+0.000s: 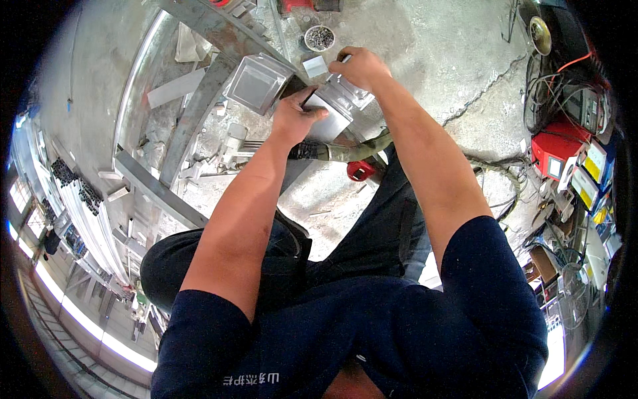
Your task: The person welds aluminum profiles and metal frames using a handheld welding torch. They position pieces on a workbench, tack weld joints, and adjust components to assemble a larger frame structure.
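Observation:
My left hand (296, 120) grips a flat silver metal plate (334, 125), its thumb lying on the face. A thin dark piece (308, 98) shows beside that thumb; what it is I cannot make out. Just beyond, my right hand (362, 68) is curled with its fingers closed, and a small dark spot shows at the fingertips. Under it are shiny stepped metal pieces (349, 93), next to the plate. A small pale square (315, 66) lies to the left of the right hand. Left of my left hand, a silver box-shaped metal piece (254, 83) rests by a steel beam.
A round tub of small metal parts (319, 38) stands beyond my hands. Steel frame bars (159, 189) cross the left side. A red round object (361, 171) lies between my legs. To the right are a red machine (557, 151) and tangled cables (541, 100).

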`<state>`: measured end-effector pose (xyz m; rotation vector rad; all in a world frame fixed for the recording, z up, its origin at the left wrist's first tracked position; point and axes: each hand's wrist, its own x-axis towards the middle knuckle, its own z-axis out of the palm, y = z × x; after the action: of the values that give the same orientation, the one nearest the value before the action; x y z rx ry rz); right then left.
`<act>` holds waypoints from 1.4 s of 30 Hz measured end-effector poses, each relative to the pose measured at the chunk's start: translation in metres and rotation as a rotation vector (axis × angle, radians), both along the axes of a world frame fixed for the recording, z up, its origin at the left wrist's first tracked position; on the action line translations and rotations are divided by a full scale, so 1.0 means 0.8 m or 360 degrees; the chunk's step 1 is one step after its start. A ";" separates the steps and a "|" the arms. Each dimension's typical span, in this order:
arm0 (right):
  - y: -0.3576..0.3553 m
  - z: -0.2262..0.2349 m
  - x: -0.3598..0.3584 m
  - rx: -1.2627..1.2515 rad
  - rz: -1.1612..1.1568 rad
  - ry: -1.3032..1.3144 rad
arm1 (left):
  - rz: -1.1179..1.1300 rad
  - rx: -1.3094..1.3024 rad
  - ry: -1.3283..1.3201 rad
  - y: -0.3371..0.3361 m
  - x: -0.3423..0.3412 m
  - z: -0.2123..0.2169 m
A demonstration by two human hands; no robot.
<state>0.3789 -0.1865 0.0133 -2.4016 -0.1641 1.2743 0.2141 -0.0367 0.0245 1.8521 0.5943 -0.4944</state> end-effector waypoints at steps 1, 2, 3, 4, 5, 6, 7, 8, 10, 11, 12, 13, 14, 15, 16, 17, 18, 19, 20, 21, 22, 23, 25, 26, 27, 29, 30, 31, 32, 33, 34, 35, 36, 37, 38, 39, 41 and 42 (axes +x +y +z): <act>0.000 0.001 -0.001 0.0016 0.0000 -0.0028 | 0.0015 -0.0028 0.0016 0.001 -0.001 -0.004; -0.001 0.001 0.000 0.0032 -0.0006 -0.0012 | -0.0006 -0.0001 0.0019 0.001 -0.003 -0.007; -0.002 0.000 0.001 0.0047 -0.0019 0.0004 | -0.0034 0.0025 0.0022 0.001 0.000 -0.003; -0.004 -0.001 0.002 0.0062 -0.0032 0.0020 | -0.0062 0.0051 0.0024 0.001 0.002 -0.001; -0.003 -0.002 0.000 0.0042 -0.0010 0.0004 | -0.0061 0.0067 0.0031 0.000 -0.001 -0.004; -0.001 -0.001 0.001 0.0023 0.0014 -0.0017 | -0.0058 0.0085 0.0032 0.000 -0.001 -0.004; 0.000 0.000 0.001 0.0004 0.0037 -0.0038 | -0.0056 0.0103 0.0033 -0.001 -0.001 -0.005; -0.002 0.002 0.003 -0.0004 0.0039 -0.0009 | -0.0061 0.0070 0.0042 -0.002 0.000 -0.006; -0.001 0.008 0.004 -0.0003 0.0054 0.0058 | -0.0062 0.0022 0.0070 0.000 0.002 0.005; -0.001 0.007 0.004 0.0001 0.0056 0.0071 | -0.0071 0.0037 0.0043 0.001 0.000 0.002; -0.001 0.006 0.005 0.0001 0.0059 0.0079 | -0.0079 0.0048 0.0011 0.001 0.000 -0.001; -0.002 0.005 0.006 0.0000 0.0063 0.0087 | -0.0086 0.0059 -0.0021 0.000 0.000 -0.003; -0.001 0.004 0.005 0.0001 0.0064 0.0067 | -0.0122 0.0108 -0.0005 0.001 -0.001 -0.005; -0.001 0.004 0.004 0.0002 0.0061 0.0051 | -0.0161 0.0157 0.0013 0.001 0.004 0.005; -0.001 0.003 0.002 0.0003 0.0058 0.0034 | -0.0200 0.0206 0.0031 0.001 0.007 0.010; -0.002 0.003 0.003 0.0013 0.0069 0.0046 | -0.0229 0.0189 0.0001 0.001 0.007 0.008; -0.002 0.006 0.004 0.0027 0.0084 0.0056 | -0.0254 0.0177 -0.0030 0.003 0.007 0.004; -0.002 0.008 0.005 0.0040 0.0098 0.0067 | -0.0279 0.0164 -0.0061 0.005 0.007 0.000; -0.001 0.008 0.005 0.0038 0.0095 0.0065 | -0.0326 0.0185 -0.0104 0.008 0.006 -0.005; -0.002 0.007 0.005 0.0032 0.0092 0.0062 | -0.0372 0.0203 -0.0149 0.009 0.007 -0.007; -0.002 0.005 0.005 0.0026 0.0087 0.0060 | -0.0419 0.0220 -0.0193 0.010 0.009 -0.011; -0.002 0.000 0.003 0.0030 0.0065 -0.0004 | -0.0235 0.0027 -0.0075 0.011 0.012 -0.015; 0.000 -0.007 -0.002 0.0029 0.0028 -0.0133 | 0.0142 -0.0365 0.0161 0.005 0.028 -0.012; -0.001 -0.011 -0.001 0.0031 0.0017 -0.0108 | 0.0276 -0.0426 0.0160 0.002 0.039 -0.016; -0.001 -0.009 0.001 0.0035 0.0011 -0.0080 | 0.0415 -0.0485 0.0163 -0.001 0.052 -0.022; -0.001 -0.005 0.000 0.0041 0.0016 -0.0045 | 0.0512 -0.0473 0.0214 -0.007 0.077 -0.028; -0.002 -0.003 0.000 0.0039 0.0018 -0.0042 | 0.0458 -0.0407 0.0261 -0.011 0.094 -0.030; 0.000 -0.002 0.002 0.0041 0.0027 -0.0043 | 0.0411 -0.0337 0.0301 -0.013 0.110 -0.036; 0.000 0.000 0.003 0.0040 0.0049 -0.0036 | 0.0476 -0.0407 0.0355 -0.015 0.124 -0.052; 0.002 0.000 0.004 0.0040 0.0074 -0.0029 | 0.0544 -0.0478 0.0408 -0.016 0.135 -0.077; 0.001 0.002 0.004 0.0031 0.0092 -0.0019 | 0.0603 -0.0555 0.0466 -0.020 0.143 -0.086; 0.000 0.003 0.004 0.0024 0.0094 -0.0002 | 0.0607 -0.0751 0.0597 -0.018 0.150 -0.095; -0.001 0.006 0.004 0.0016 0.0092 0.0019 | 0.0604 -0.0947 0.0732 -0.017 0.158 -0.095; -0.001 0.009 0.005 0.0009 0.0092 0.0039 | 0.0602 -0.1142 0.0866 -0.016 0.164 -0.093; -0.001 0.011 0.006 -0.0017 0.0103 0.0032 | 0.0439 -0.1087 0.0827 -0.013 0.165 -0.094; -0.001 0.012 0.005 -0.0044 0.0115 0.0030 | 0.0383 -0.1043 0.0856 -0.016 0.169 -0.090; 0.000 0.013 0.006 -0.0066 0.0102 0.0000 | 0.0256 -0.0947 0.0918 -0.021 0.183 -0.071; 0.000 0.014 0.005 -0.0061 0.0082 -0.0021 | 0.0193 -0.0896 0.0955 -0.024 0.182 -0.067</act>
<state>0.3826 -0.1863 0.0245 -2.4535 -0.2081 1.2957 0.3594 -0.0561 -0.0288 1.1154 0.8519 -1.0331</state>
